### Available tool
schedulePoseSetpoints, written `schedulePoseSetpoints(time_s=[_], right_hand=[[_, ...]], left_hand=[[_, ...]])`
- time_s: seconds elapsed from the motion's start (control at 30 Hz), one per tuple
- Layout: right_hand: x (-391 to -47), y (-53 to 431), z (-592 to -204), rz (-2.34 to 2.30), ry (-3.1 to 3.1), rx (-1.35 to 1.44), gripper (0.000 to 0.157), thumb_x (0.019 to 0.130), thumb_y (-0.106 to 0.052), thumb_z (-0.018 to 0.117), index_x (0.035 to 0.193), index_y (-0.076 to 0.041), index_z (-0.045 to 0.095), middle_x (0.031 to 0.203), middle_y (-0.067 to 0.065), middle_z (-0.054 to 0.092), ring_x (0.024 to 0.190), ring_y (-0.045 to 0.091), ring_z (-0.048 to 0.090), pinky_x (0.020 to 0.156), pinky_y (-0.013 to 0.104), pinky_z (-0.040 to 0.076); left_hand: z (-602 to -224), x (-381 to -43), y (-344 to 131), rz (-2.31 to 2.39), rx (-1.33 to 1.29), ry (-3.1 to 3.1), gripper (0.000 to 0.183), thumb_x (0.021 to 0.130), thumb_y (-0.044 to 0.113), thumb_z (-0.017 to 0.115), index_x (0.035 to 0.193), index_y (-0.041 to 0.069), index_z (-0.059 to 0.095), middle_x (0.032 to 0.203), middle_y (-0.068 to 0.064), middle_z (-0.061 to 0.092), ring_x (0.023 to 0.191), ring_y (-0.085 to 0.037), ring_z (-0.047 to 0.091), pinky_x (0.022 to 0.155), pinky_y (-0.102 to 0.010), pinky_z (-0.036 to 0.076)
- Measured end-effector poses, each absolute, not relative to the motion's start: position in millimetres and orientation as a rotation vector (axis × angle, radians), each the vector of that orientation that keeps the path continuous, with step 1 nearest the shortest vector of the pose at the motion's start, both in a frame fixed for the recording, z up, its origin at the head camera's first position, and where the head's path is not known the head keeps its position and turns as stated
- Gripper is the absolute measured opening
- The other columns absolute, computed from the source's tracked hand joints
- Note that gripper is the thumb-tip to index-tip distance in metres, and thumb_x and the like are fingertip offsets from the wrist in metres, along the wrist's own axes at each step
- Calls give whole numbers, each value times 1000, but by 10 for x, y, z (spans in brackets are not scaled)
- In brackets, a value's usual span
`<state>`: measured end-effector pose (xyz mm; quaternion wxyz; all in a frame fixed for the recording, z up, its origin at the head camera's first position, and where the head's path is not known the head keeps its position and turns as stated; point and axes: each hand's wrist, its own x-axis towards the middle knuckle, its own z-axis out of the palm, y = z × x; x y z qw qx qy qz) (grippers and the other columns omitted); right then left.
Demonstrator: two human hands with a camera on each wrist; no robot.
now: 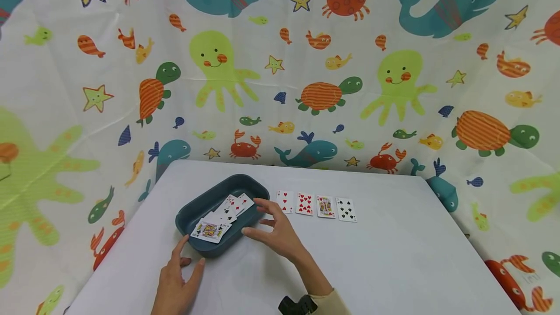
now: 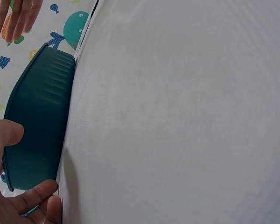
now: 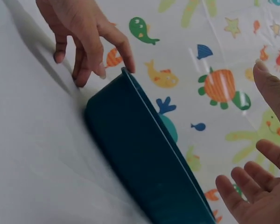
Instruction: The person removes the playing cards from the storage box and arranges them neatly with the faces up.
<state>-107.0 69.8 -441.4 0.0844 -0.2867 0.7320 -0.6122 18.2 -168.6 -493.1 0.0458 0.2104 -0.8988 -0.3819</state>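
Tray [image 1: 192, 208], dark teal, oblong with rounded ends: stood left of centre on the white worktop [image 1: 385, 247], set at a slant. Contents, seen in the head view alone: loose playing cards [image 1: 225, 212], overlapping face up, with a black court card [image 1: 210, 230] at the near end and red diamonds toward the far end. The wrist views gave me its outer wall and rim instead, with ribbing at one end in the left wrist view.

My left hand [image 1: 177, 278]: at the near end, fingers parted and lightly bent. The right wrist view showed my index fingertip on the rim; the left wrist view put my thumb across the wall, contact uncertain.

My right hand [image 1: 275, 230]: beside the right-hand wall, fingers loosely spread; the right wrist view showed them apart from it. Beige sleeve [image 1: 330, 303] and black wrist device [image 1: 297, 305] on that arm.

Just right of the tray, one row, face up: two heart cards [image 1: 285, 201], [image 1: 305, 204], a red court card [image 1: 325, 206], a black-pip card [image 1: 346, 209]. My right hand stood between the tray and the near side of this row.

Beyond: sea-creature sheet [image 1: 271, 101], rising along the back edge and flanking both sides. The tray lay nearer the left edge; the widest room ran right of the row.
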Motion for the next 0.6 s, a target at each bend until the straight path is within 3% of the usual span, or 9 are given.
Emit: schedulePoseSetpoints(time_s=[0.23, 0.43, 0.6], right_hand=[[-1160, 579, -4407, -1719, 2252, -957, 70, 86, -36, 83, 147, -30, 49, 150, -4, 47, 133, 23, 50, 104, 38, 50], [-1216, 484, -4352, -1629, 2304, -1048, 77, 84, -33, 85, 150, -17, 49, 148, -1, 48, 131, 19, 51, 103, 34, 51], [-1280, 386, -4307, -1504, 2338, -1108, 80, 83, -37, 86, 151, -16, 48, 151, -1, 46, 128, 12, 50, 102, 33, 51]], left_hand=[[-4916, 181, -1667, -1165, 654, -2754, 79, 100, 35, 61, 161, 18, 16, 129, -29, 60, 119, -46, 49, 92, -63, 44], [-4907, 170, -1662, -1159, 672, -2764, 80, 100, 36, 62, 161, 17, 15, 129, -29, 60, 119, -46, 48, 91, -63, 45], [-4903, 170, -1663, -1164, 694, -2772, 80, 100, 37, 62, 161, 17, 14, 130, -30, 58, 119, -46, 48, 91, -63, 45]])
